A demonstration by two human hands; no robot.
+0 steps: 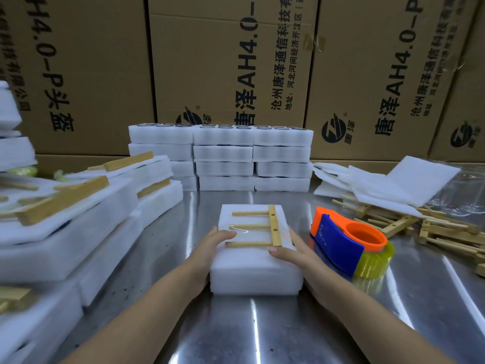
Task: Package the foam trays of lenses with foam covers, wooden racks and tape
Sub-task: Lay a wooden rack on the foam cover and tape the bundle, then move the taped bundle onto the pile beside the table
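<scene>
Inspection at the packing station. A foam bundle point(256, 254) lies at the centre of the steel worktop point(275, 334), directly ahead of the person. A wooden rack point(262, 228) rests flat on its top face, spine toward 3 o'clock, three rods pointing to 9 o'clock. A glossy band crossing the top near the middle rod appears to be clear tape, though this cannot be confirmed.

The left hand point(217, 241) presses the bundle's 9 o'clock side, fingers spread over the top edge. The right hand point(291, 252) clasps the 3 o'clock side, thumb on top just below the rack's spine. Both hands are partly open and flattened against the foam, steadying it between them.

The tape dispenser point(346, 248) sits just beside the bundle at 3 o'clock, unheld. Loose foam covers point(393, 185) and spare racks point(409, 227) lie at 2 o'clock; unpacked lens trays point(223, 156) are stacked at 12 o'clock; finished bundles point(78, 206) are piled at 9 to 10 o'clock.

Assessment: the step in hand is securing the rack to the covered bundle. The next move likely calls for freeing the right hand for the dispenser while the left keeps rack and foam aligned.
</scene>
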